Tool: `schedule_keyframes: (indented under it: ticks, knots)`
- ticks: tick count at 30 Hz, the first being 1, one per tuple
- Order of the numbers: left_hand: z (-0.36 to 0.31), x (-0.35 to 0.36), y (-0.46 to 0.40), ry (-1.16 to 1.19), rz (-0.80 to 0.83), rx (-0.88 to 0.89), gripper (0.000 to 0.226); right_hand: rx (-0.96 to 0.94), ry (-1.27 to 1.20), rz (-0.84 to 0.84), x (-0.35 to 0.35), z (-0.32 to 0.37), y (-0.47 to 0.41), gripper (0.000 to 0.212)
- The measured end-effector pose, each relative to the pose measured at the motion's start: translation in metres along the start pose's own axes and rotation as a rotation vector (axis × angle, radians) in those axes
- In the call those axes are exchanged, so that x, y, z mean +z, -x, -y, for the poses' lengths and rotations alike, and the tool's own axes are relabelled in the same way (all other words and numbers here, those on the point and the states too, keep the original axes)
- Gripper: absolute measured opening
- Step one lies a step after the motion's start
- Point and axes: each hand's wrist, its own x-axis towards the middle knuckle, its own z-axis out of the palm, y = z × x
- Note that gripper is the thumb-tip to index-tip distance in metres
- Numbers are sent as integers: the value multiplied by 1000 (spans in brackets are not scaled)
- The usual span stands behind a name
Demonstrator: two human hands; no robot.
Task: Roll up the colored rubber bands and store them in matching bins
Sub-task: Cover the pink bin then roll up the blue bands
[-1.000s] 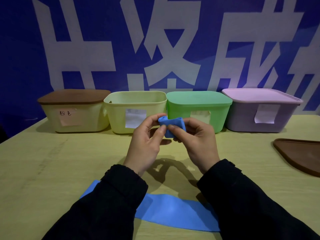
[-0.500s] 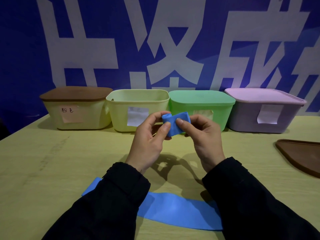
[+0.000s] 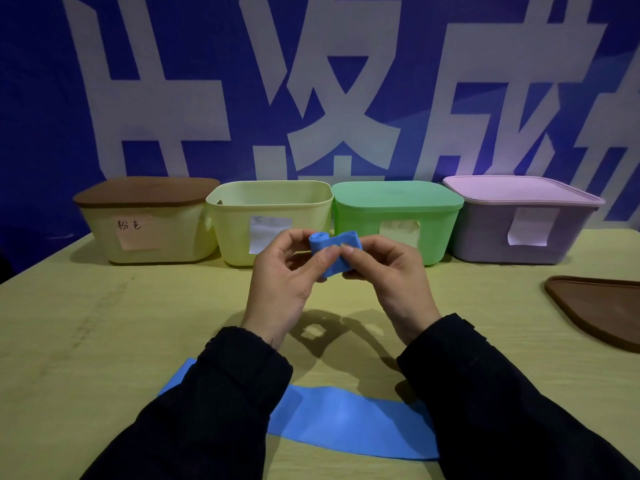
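Observation:
A blue rubber band (image 3: pixel 334 250), partly rolled with a small roll at its left end, is held in the air above the table. My left hand (image 3: pixel 285 278) pinches its left side and my right hand (image 3: pixel 384 271) pinches its right side, thumbs meeting on the front. A second blue band (image 3: pixel 346 419) lies flat on the table between my sleeves, partly hidden by them. Behind stand an open yellow bin (image 3: pixel 270 202), a yellow bin with a brown lid (image 3: pixel 145 192), a green lidded bin (image 3: pixel 398 199) and a purple lidded bin (image 3: pixel 519 192).
A loose brown lid (image 3: pixel 602 306) lies on the table (image 3: pixel 104 323) at the right edge. Each bin has a paper label on its front. A blue banner with large white characters (image 3: pixel 329 81) fills the wall behind the bins.
The view has tilted slightly. Both hands have kept working the small band; its roll at the left end is now more plainly formed and the hands sit a little lower.

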Motion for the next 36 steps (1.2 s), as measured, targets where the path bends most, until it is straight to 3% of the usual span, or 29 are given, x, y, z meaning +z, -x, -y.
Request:
schedule_keyframes:
  ticks: [5,11,17,28,32,36]
  knots:
    - [1,-1,-1,7,-18,31,35,15,-39,-102,-3,1,-3,8]
    - [3,-3,1,51,75,40,26,135,-169,-26,-1,0,-3,15]
    - [7,-3,1,9,172,-23,25,99,-32,9,-4,-3,-2,17]
    - [6,-2,-1,22,54,13,19,2,19,44,-2,-1,0,10]
    - [6,-3,-1,32,64,23,20,-80,39,-7,-1,-3,-1,28]
    - [8,-4,-1,26,131,40,24,69,-69,8,-4,-3,-3,33]
